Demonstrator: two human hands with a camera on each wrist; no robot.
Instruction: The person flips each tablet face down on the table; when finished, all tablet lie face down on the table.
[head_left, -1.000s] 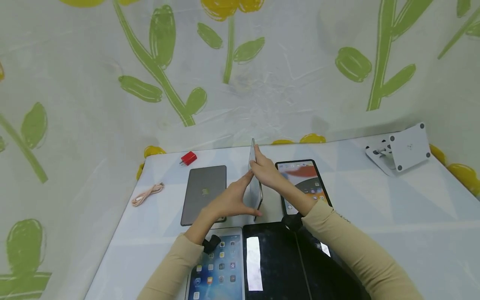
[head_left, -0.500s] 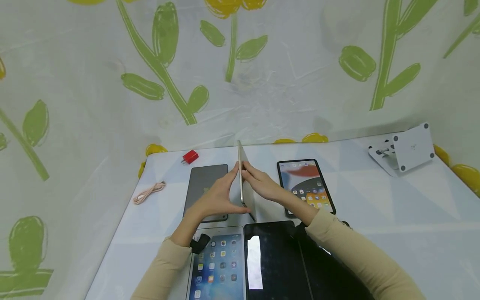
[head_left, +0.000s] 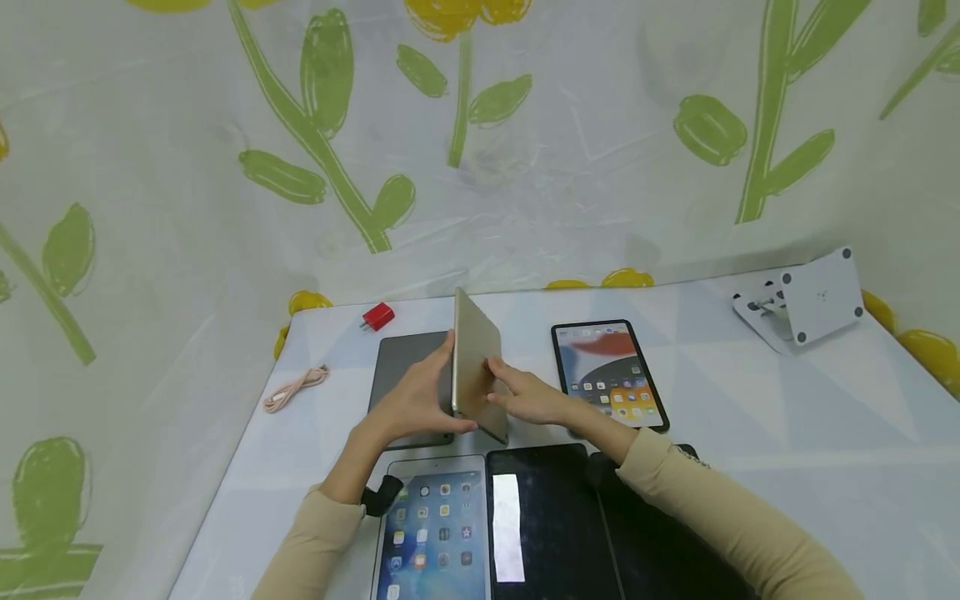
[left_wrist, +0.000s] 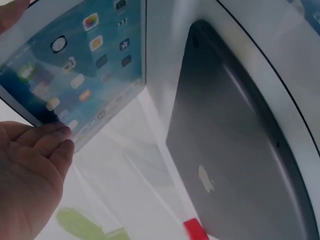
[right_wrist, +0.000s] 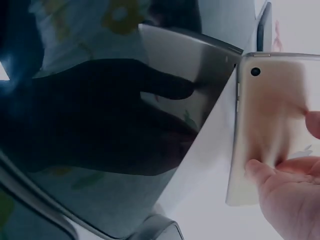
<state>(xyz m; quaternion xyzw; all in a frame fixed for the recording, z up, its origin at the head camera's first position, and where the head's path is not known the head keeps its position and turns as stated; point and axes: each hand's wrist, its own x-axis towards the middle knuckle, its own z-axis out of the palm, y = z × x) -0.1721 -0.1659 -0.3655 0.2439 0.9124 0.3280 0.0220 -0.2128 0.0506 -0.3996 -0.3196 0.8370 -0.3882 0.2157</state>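
While two beige sleeves (head_left: 731, 504) reach in from the near edge, a white-framed tablet with a lit screen of app icons (head_left: 433, 533) lies face up between them at the near left. Just beside it on the right lies a glossy black tablet (head_left: 551, 517) with a bright white strip showing on its surface. Past these, the left hand (head_left: 412, 398) is spread wide, gripping a slim gold tablet (head_left: 474, 337) by its left side, thumb at the near end and fingers farther along. The right hand (head_left: 528, 398) lays its fingertips against the gold back, fingers loosely extended. Held on edge over the middle of the worktop (head_left: 795, 483), the gold tablet has its lit screen facing left; I cannot tell whether its lower edge touches the surface. A dark grey tablet (head_left: 401, 358) lies logo side up at left, partly behind the left hand; at right lies a black-framed tablet with a colourful screen (head_left: 609, 371). Farther left are a bundled pink cable (head_left: 295, 389) and a small red plug adapter (head_left: 377, 316). At the far right sits a white plate-like stand (head_left: 820, 296). Behind everything hangs a pale sheet printed with green leaves (head_left: 708, 129).
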